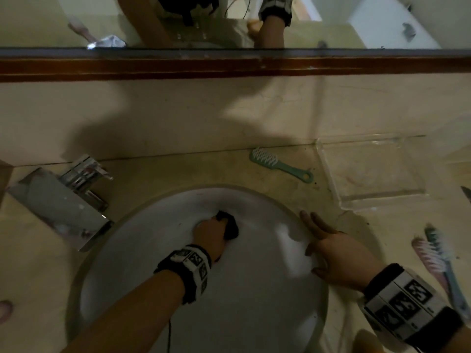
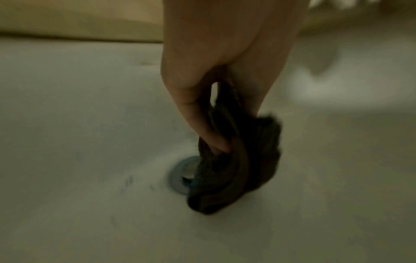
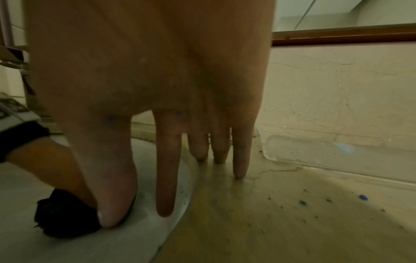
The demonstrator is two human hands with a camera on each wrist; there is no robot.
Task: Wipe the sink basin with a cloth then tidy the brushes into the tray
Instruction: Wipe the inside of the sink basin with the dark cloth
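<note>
Wiping is underway: the left hand (image 1: 210,231) grips the cloth (image 1: 230,226) in the basin (image 1: 254,289), the right hand (image 1: 339,253) rests flat-fingered on its rim, brushes (image 1: 438,261) outside the tray (image 1: 369,169).

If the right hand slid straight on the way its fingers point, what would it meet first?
The right hand lies flat on the sink rim, fingers straight, aimed toward the back wall. Bare counter comes first; then probably the handle end of the green comb, though the clear tray corner is close to that line.
</note>
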